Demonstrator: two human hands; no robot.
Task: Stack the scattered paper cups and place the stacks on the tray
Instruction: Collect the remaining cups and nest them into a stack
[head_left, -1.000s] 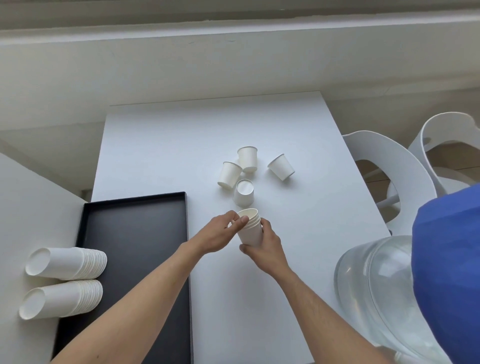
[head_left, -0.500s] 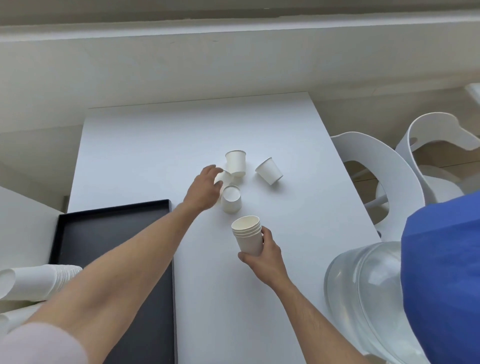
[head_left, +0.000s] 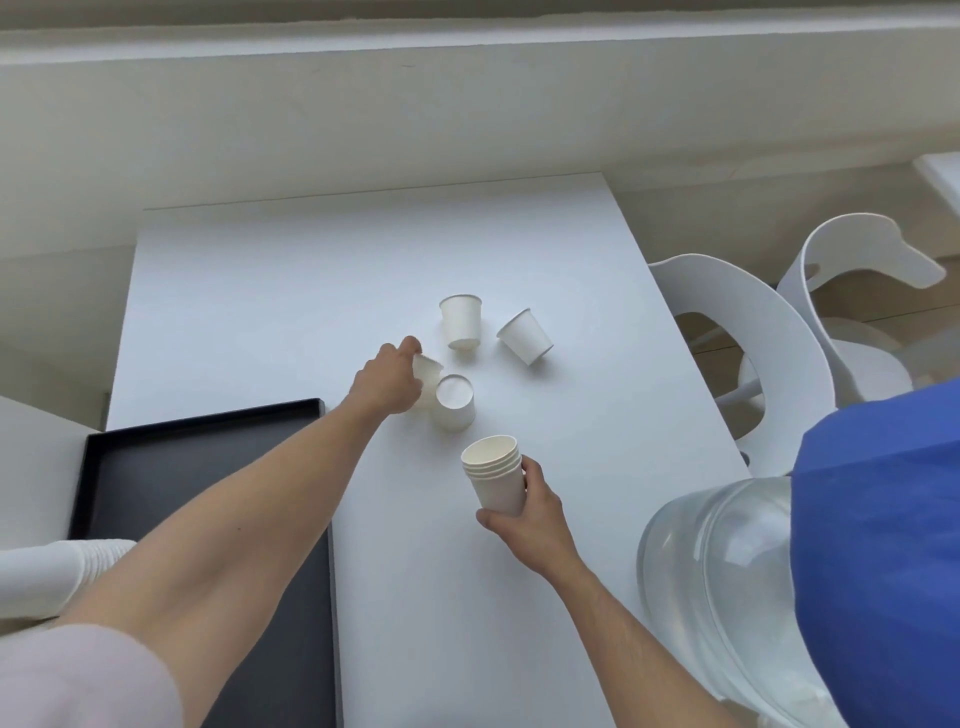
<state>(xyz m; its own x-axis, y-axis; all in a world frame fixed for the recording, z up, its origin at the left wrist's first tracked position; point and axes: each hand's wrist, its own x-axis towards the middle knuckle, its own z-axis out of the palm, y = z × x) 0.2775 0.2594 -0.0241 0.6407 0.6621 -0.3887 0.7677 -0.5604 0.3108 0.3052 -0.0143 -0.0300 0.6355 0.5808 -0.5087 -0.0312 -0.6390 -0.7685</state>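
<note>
Bare forearms; pale pink sleeve (head_left: 78, 675) on left upper arm.

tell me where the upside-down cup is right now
In the head view the upside-down cup stands mid-table, just right of the left hand, beyond the stack that the right hand holds.

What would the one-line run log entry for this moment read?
left hand: grips loose cup | right hand: holds cup stack | loose on table: three other cups | tray: no stack visible
</note>
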